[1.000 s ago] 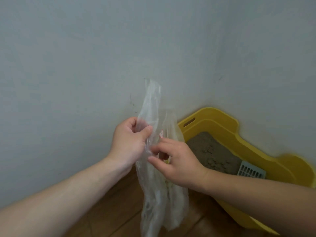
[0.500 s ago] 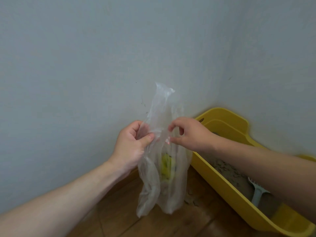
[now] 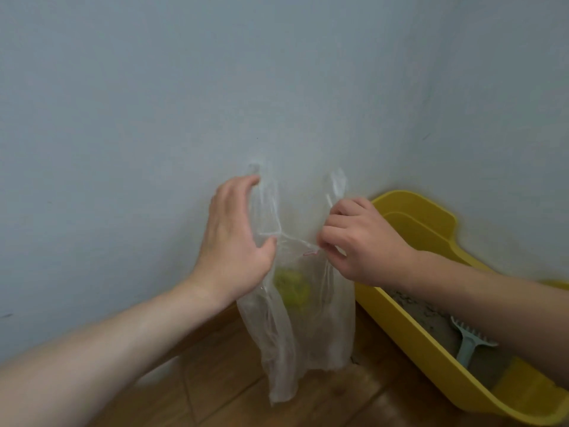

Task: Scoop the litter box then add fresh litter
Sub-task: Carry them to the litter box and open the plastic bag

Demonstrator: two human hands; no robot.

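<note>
Head view, only one: step in hand looks like opening the clear plastic bag point(image 3: 303, 306) to take the scoopings. To do it well I'd keep one edge pinned, slide the other hand into the mouth and spread the fingers so the film separates, then hold the mouth wide and low beside the box; thin film clings and tears easily, so peel, don't yank. Right hand point(image 3: 361, 241) is curled with fingertips pinched on the bag's right edge near a handle strip, wrist bent down, forearm coming in from the lower right across the box. Left hand point(image 3: 234, 241) is flat and spread, fingers extended up along the bag's left handle, thumb touching the film; it presses or slides on the bag and is not closed on it, and I can't tell whether the fingers are inside the mouth. Hands sit apart with the bag's top stretched between them. Something yellow-green shows through the film, can't identify. Yellow litter box point(image 3: 412, 322) sits on the wood floor point(image 3: 215, 386) in the wall corner, just right of the bag, sandy litter point(image 3: 431, 315) inside. Pale blue scoop point(image 3: 471, 343) lies in the litter, untouched, so scooping isn't started by the look of it.
</note>
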